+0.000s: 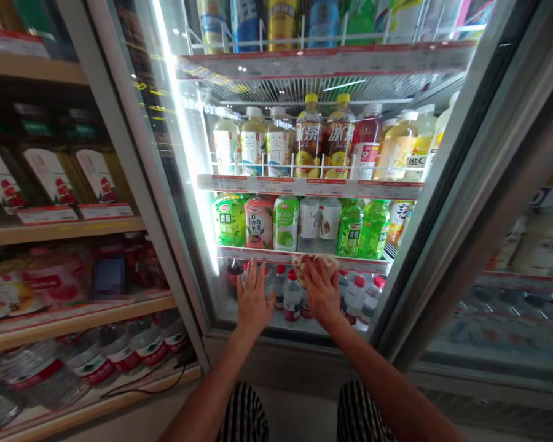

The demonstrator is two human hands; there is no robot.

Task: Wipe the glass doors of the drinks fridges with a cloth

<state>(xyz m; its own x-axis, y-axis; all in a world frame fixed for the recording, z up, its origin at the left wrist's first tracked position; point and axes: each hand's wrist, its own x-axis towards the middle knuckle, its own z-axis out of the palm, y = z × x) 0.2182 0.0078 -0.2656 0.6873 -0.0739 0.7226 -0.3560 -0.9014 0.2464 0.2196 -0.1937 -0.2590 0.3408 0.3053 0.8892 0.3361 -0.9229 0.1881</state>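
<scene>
A glass door (239, 310) of a lit drinks fridge stands in front of me. My left hand (254, 301) lies against its lower part, fingers stretched out and apart, with nothing in it. To its right, my right hand (320, 285) presses a light, brown-patterned cloth (299, 263) on the door, level with the lowest shelf's label strip (359, 264). Part of the cloth is hidden under the fingers. Behind the glass, red-capped water bottles (292, 298) stand at the bottom, below green tea bottles (230, 221) and a pink-labelled bottle (258, 224).
On the left, wooden shelves (74, 319) carry dark bottles (92, 159), packets and water bottles lying down. A thin black cable (147, 390) trails over the lowest shelf. A thick metal door frame (461, 202) rises at the right. My knees in striped cloth (244, 414) are below.
</scene>
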